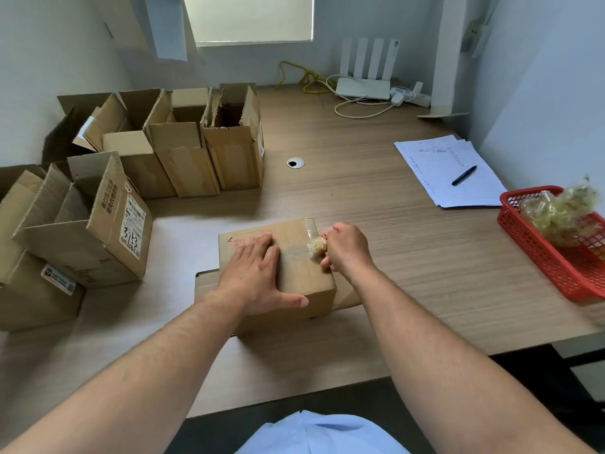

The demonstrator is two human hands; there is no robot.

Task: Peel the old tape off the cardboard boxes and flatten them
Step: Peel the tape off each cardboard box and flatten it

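Box (294,270) at near middle of desk (409,231), sealed face up. Left hand (258,273) spread flat on top, pressing down. Right hand (343,247) pinching wad of peeled tape (317,247) at right edge, strip on lid leading to it. Advice: pull low, along seam, steady; keep left palm near peel line so cardboard doesn't tear. Wad then into red basket (540,257) at right.

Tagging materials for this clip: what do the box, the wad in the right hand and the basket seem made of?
Box: cardboard, matte brown, folded flaps. Wad: crumpled clear tape, glossy, yellowish. Basket: likely plastic, red moulded mesh.
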